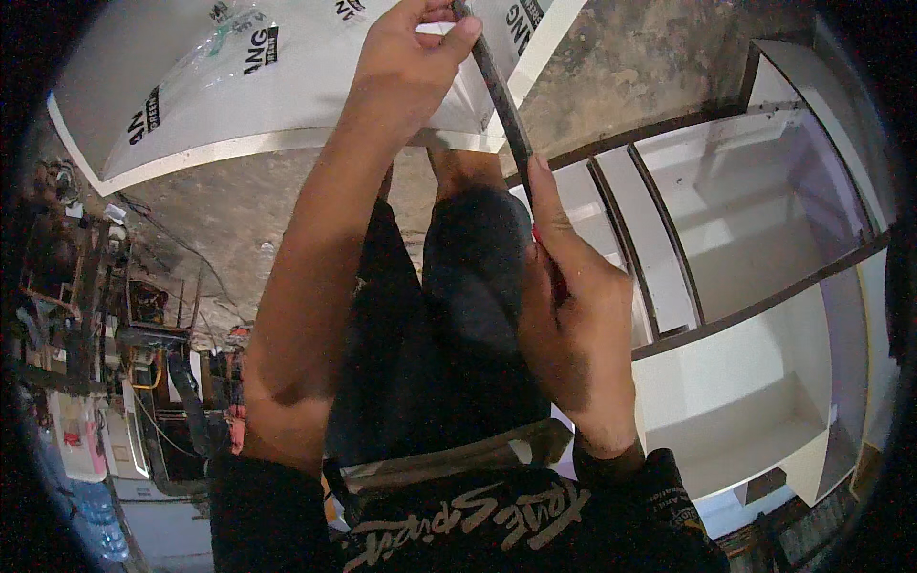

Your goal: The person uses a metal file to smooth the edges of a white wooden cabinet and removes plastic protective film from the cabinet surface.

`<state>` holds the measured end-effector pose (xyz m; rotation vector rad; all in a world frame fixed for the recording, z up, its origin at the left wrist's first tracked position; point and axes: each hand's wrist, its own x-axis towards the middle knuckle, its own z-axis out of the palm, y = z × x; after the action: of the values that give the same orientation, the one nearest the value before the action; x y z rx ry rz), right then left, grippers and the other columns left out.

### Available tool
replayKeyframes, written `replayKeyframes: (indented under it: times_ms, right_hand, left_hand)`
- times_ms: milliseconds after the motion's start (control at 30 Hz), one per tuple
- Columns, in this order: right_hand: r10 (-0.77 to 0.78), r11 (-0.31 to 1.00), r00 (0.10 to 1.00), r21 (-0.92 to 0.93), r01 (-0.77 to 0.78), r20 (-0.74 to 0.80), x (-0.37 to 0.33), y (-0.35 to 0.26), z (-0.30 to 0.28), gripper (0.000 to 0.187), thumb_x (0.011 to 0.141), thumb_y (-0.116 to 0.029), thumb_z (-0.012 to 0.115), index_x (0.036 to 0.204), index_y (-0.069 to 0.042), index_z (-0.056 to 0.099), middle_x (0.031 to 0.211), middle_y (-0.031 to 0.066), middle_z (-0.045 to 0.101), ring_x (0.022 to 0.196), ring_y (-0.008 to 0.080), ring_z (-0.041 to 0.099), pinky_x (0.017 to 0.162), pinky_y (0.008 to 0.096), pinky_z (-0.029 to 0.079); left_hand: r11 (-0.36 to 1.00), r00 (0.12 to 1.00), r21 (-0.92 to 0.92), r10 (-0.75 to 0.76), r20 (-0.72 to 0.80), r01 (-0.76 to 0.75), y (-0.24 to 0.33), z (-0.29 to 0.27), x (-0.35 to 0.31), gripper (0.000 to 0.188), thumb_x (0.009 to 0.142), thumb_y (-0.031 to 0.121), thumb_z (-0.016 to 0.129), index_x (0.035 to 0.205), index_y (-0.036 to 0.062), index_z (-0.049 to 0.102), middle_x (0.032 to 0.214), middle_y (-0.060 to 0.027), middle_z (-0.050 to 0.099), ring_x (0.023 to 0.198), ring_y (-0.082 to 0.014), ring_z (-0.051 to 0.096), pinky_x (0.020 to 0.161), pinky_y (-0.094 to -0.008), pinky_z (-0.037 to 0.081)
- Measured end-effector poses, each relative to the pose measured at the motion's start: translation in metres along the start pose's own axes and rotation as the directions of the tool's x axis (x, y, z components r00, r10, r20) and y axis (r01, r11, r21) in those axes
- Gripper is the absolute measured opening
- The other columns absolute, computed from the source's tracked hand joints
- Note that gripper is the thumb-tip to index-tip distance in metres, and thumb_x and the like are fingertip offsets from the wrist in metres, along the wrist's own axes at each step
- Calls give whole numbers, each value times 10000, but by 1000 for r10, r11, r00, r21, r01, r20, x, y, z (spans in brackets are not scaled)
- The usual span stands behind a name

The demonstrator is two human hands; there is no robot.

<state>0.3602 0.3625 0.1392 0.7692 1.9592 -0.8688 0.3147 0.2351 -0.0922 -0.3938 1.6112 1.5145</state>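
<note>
A long, thin dark strip [501,94] runs slantwise between my two hands. My left hand [406,62] is raised at the top of the view, closed with thumb and fingers pinching the strip's upper part. Lower and to the right, my right hand [583,301] is closed round the strip's lower end, its thumb laid along it. A bit of something red [537,235] shows within the right hand; its kind is hidden by the fingers. Behind the strip is the corner of a white open box-like cabinet piece [310,134], with printed plastic film on its inner face.
On the right lies a large white cabinet frame [735,315] with dark edges and several compartments. Cluttered tools and equipment [162,372] fill the left side, with clear bluish bottles [95,516] below. A cable [186,244] crosses the worn concrete floor [229,205].
</note>
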Motion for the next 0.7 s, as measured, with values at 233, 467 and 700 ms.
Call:
replayKeyframes:
  times_ms: [233,467,700]
  right_hand:
    - [-14,994,999,-113,10,-30,-1,21,15,641,906,82,551,1516,-105,480,791,278,599,648,410,610,599,374,481]
    - [-88,993,995,-85,84,-43,3,35,36,842,804,88,576,1586,-118,341,816,270,657,689,467,644,611,529,504]
    - [65,985,997,157,-69,33,14,12,18,530,976,0,513,1504,-20,474,1093,298,677,1032,220,679,898,319,502]
  left_hand:
    - [982,997,176,-73,30,66,-13,13,-3,451,981,277,694,1341,23,597,1210,-97,668,884,-156,685,733,-295,563]
    - [936,999,350,-32,-12,34,-9,22,9,319,936,116,667,1213,-28,600,1105,-184,693,990,-292,695,873,-382,552]
    - [928,995,362,-76,-61,93,-17,8,8,330,943,143,655,1247,14,642,1120,-170,719,910,-327,719,790,-425,590]
